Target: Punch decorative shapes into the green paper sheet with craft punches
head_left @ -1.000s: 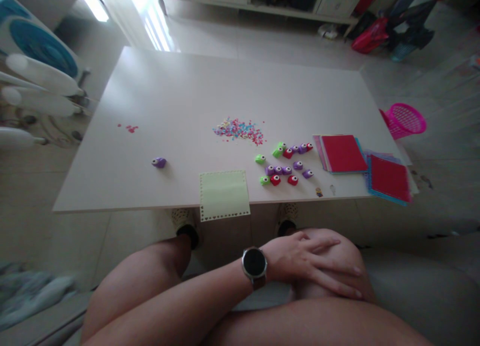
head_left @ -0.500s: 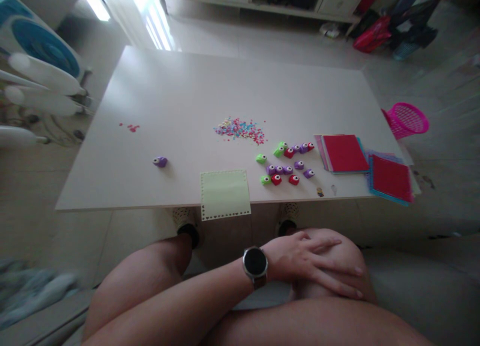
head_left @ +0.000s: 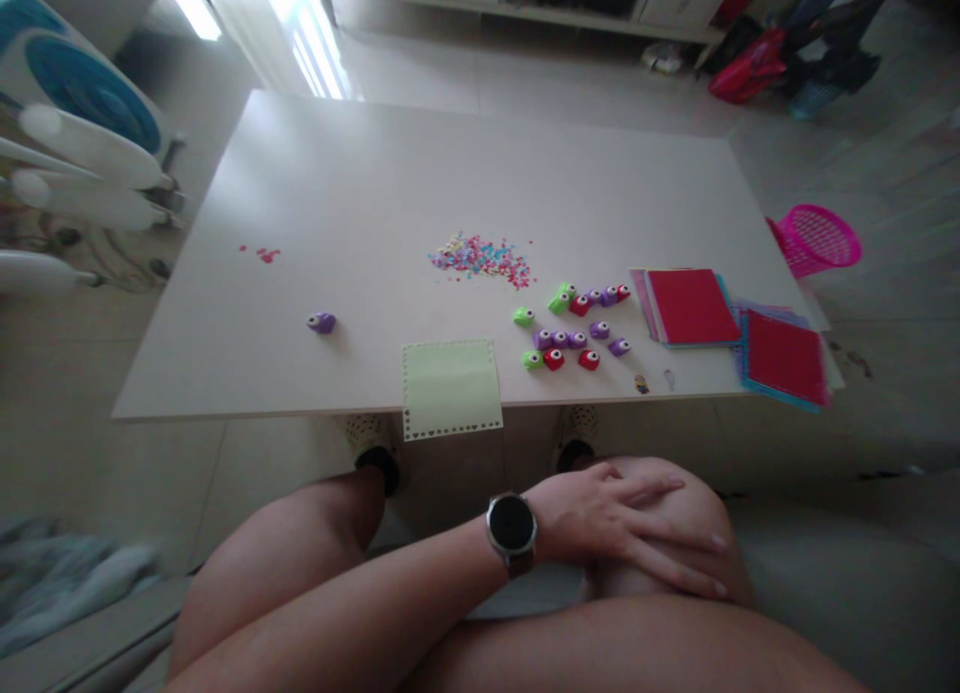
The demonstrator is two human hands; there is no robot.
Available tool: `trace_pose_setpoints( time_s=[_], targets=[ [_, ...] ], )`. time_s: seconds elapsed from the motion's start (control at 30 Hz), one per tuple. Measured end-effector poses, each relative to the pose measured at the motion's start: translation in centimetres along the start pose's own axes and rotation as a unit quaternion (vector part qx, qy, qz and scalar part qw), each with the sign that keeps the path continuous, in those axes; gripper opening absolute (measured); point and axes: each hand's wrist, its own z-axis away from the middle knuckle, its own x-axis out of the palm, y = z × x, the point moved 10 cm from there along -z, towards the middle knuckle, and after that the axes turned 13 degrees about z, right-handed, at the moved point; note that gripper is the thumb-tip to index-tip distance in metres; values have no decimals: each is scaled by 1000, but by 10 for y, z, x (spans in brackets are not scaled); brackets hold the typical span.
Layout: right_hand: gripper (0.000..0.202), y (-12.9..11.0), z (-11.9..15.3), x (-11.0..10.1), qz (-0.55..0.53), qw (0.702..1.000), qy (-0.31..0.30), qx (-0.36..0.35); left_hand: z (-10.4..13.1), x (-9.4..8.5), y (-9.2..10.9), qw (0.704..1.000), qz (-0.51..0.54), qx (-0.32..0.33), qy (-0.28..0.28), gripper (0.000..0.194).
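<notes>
My left hand [head_left: 626, 528], with a round watch on its wrist, lies flat across my right knee. Its fingers are spread and hold nothing. My right hand does not show; a bare limb crosses the lower right of the view, under my left forearm. Beyond my knees, a pale green sheet [head_left: 451, 388] with a punched border overhangs the table's front edge. To its right sit several small green, red and purple craft punches [head_left: 560, 340]. One purple punch [head_left: 322, 322] stands apart on the left.
The white table [head_left: 360, 193] bears a heap of coloured paper bits [head_left: 480, 259] and a few red bits [head_left: 267, 256]. Two stacks of coloured paper squares, one with a red top sheet [head_left: 691, 306], the other also red-topped [head_left: 784, 357], lie right. A pink basket [head_left: 821, 241] stands beyond.
</notes>
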Motion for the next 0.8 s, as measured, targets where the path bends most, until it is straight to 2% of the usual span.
trace_pose_setpoints(
  time_s=[0.2, 0.4, 0.57, 0.8],
  targets=[
    [62, -2, 3, -4, -14, 997, 41, 63, 1, 2, 0, 1000, 5, 6, -1, 66],
    [66, -2, -2, 6, -15, 999, 16, 33, 1, 7, 0, 1000, 12, 2, -24, 68],
    [66, 6, -1, 7, -6, 996, 46, 79, 2, 2, 1, 1000, 16, 2, 1, 68],
    [63, 6, 0, 12, -4, 993, 61, 96, 0, 3, 1, 999, 18, 6, -26, 64]
  ],
)
